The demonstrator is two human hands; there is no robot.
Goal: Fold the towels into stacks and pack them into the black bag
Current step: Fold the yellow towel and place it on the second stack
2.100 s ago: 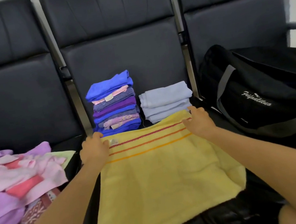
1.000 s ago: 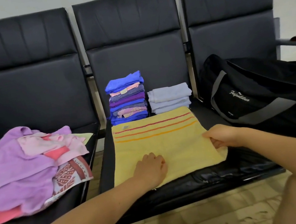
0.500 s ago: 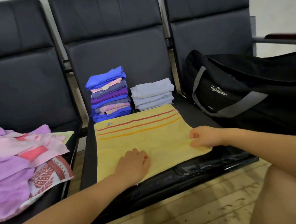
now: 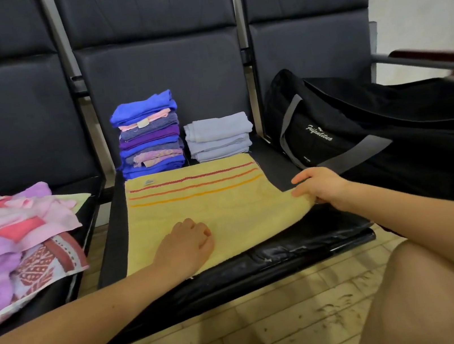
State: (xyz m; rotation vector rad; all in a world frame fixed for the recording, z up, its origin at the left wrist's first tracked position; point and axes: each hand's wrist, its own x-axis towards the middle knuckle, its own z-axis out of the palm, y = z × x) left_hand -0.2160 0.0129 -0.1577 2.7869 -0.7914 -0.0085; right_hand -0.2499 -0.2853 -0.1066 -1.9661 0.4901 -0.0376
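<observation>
Here, a yellow towel (image 4: 201,205) lies flat on the middle seat (image 4: 315,247), striped end toward the backrest; the right hand (image 4: 321,185) pinches its right edge, the left hand (image 4: 185,245) rests curled on it beside the black bag (image 4: 392,133).

Three black padded chairs (image 4: 19,124) stand in a row on a worn tiled floor (image 4: 246,338), maybe brick.
</observation>
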